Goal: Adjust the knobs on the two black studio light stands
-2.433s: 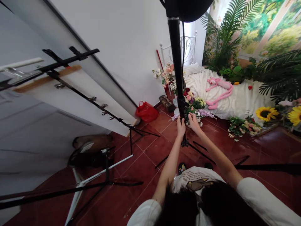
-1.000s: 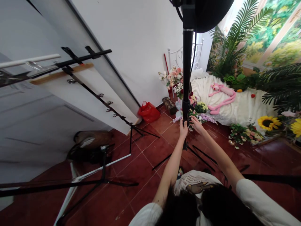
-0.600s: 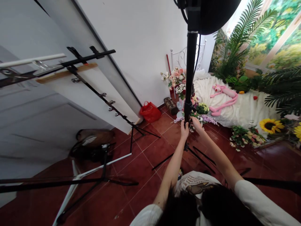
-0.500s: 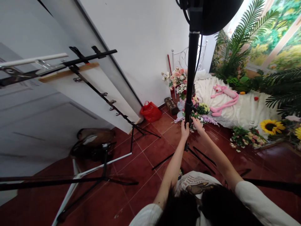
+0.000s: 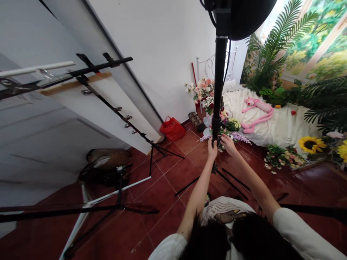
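Observation:
A black light stand (image 5: 220,79) rises in front of me, with a large dark lamp head (image 5: 251,18) at its top and its thin legs spread on the floor. My left hand (image 5: 212,148) is closed around the lower pole. On the pole's right side, my right hand (image 5: 227,143) has its fingers bent together at a small dark knob or clamp, which they partly hide. A cable hangs beside the pole. Artificial flowers (image 5: 233,125) show just behind my hands.
A red bag (image 5: 173,128) lies by the wall. White boards (image 5: 130,119) hang clipped to stands at left, whose legs spread across the floor. A pink plush toy (image 5: 257,108) lies on a white furry cover (image 5: 287,126). Sunflowers (image 5: 311,144) and palm leaves are at right.
My right hand has shifted slightly and its fingers have changed position at the pole. My left hand still grips it. The whole view has moved a little.

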Motion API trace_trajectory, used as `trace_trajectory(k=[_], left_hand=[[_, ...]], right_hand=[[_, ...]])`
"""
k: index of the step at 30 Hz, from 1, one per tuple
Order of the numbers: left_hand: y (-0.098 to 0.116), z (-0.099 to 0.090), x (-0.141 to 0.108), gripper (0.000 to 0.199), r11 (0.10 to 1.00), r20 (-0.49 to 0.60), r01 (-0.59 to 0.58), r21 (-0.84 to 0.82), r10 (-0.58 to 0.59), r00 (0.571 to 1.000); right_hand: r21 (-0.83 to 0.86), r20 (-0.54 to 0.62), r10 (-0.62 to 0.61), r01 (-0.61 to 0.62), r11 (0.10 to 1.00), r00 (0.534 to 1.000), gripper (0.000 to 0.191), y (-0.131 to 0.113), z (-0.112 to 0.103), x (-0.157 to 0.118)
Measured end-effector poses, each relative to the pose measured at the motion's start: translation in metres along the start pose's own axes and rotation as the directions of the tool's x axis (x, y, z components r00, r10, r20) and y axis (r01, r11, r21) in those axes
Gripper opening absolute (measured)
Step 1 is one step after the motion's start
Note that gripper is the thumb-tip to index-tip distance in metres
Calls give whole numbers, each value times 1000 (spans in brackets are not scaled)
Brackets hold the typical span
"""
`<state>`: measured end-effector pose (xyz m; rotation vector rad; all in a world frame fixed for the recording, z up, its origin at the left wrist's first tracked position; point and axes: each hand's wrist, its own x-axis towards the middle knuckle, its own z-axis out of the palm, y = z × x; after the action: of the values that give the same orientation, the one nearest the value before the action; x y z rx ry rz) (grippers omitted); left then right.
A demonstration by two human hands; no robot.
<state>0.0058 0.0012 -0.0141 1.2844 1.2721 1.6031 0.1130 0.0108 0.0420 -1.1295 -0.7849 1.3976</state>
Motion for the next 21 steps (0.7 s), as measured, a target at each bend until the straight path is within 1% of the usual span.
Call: trace_trajectory(k=[5, 8, 11, 12, 13, 15, 17, 18, 19, 21], left_hand=[[-1, 0, 1, 59, 1000, 8, 5, -4, -5, 1000], [-1, 0, 1, 60, 1000, 6, -2, -5, 2, 1000], [-2, 0, 1, 61, 1000, -3, -7, -3, 7, 1000], [-2, -1, 1, 61, 1000, -3, -11, -3, 11, 1000], [-2, -1, 1, 61, 1000, 0, -14, -6, 14, 1000], [-1, -1, 1, 62, 1000, 8, -16, -11, 16, 1000], [-1, 0, 1, 62, 1000, 8, 0, -14, 0, 1000], [-1, 0, 1, 62, 1000, 5, 14, -12, -14, 1000], [0, 0, 1, 62, 999, -3, 31, -8, -31, 1000], [0, 0, 1, 64, 998, -16, 55, 4, -55, 998]], right_hand=[[34, 41, -24, 22, 999, 999, 39, -7, 2, 2], [55, 28, -39, 37, 998, 999, 41, -12, 6, 7], [-11, -20, -120, 120, 993, 993, 40, -19, 12, 11], [-44, -13, -162, 161, 986, 987, 41, -23, 14, 11], [-77, 18, -204, 205, 976, 979, 43, -28, 15, 10], [-136, 141, -277, 296, 945, 950, 48, -41, 19, 4], [-190, 277, -334, 392, 900, 901, 56, -55, 26, -5], [-214, 322, -364, 442, 871, 874, 62, -62, 31, -10], [-237, 347, -393, 485, 842, 851, 67, -70, 38, -16], [-264, 356, -437, 537, 801, 826, 70, -83, 53, -25]])
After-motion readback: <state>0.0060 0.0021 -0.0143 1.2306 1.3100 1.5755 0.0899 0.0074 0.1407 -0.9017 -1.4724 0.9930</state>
